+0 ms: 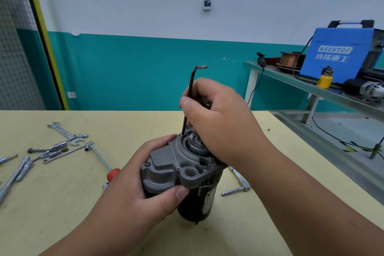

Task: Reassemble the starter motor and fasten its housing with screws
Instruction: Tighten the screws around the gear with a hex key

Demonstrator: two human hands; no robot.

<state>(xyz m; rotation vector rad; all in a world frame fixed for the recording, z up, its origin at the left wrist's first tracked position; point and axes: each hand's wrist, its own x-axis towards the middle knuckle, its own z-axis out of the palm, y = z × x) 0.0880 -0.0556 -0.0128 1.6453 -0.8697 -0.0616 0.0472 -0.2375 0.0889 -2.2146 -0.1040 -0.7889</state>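
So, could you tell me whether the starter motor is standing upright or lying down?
Upright: the starter motor stands on end on the table, steadied by the left hand.

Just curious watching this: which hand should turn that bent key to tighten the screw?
The right hand: it already grips the bent key standing in the screw hole, while the left hand steadies the motor.
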